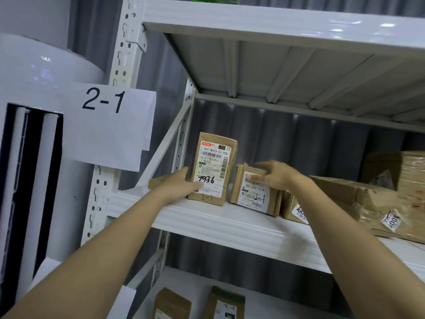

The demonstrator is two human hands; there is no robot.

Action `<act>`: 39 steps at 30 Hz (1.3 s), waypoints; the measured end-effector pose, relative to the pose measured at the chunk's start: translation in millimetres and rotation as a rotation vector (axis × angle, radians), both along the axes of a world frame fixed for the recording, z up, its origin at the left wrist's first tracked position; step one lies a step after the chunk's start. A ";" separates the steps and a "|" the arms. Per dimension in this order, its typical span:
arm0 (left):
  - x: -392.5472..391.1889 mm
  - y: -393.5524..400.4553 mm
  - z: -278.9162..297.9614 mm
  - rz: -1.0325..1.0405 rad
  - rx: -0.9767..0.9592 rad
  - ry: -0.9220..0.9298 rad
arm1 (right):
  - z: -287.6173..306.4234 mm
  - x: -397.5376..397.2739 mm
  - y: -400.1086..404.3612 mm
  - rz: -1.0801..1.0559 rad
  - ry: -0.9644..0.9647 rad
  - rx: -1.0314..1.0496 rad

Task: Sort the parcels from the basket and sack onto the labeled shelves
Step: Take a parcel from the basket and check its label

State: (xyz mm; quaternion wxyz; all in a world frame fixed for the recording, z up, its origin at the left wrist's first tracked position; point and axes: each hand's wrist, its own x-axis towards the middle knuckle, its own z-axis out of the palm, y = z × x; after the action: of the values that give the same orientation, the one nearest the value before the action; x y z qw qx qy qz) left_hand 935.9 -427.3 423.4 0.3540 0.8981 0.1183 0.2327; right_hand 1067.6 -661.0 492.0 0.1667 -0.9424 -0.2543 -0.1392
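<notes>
A tall brown parcel (212, 168) marked "1936" and "2-1" stands upright on the white shelf (230, 223). My left hand (181, 184) grips its lower left edge, thumb across the label. Right beside it stands a shorter brown parcel (254, 194), also marked "2-1". My right hand (276, 174) holds that one by its top, fingers over the upper edge. A paper sign reading "2-1" (112, 125) hangs on the left upright of the rack. Behind my left hand a flat brown parcel (156, 181) lies partly hidden.
More brown boxes (358, 201) fill the right of this shelf. The shelf below holds two upright parcels (172, 303), one (224, 305) marked "2-2". A white standing air conditioner (34, 157) is at the left of the rack.
</notes>
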 end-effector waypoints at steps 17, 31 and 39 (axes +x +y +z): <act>4.4 -17.6 -1.7 0.101 0.281 0.064 | 0.9 -11.8 -14.5 0.246 0.135 0.124; 19.4 -143.0 19.3 0.026 0.766 -0.570 | -25.6 -20.3 -108.9 0.045 0.043 0.049; 57.3 -183.3 39.8 0.051 0.843 -0.117 | -40.3 -19.1 -115.7 0.120 0.029 0.064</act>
State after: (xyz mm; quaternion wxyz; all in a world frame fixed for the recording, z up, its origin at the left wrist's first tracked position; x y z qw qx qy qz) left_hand 993.2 -610.6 463.2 -0.0440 0.9463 0.0145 0.3199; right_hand 1048.6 -776.7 451.8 0.2084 -0.9217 -0.3031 -0.1232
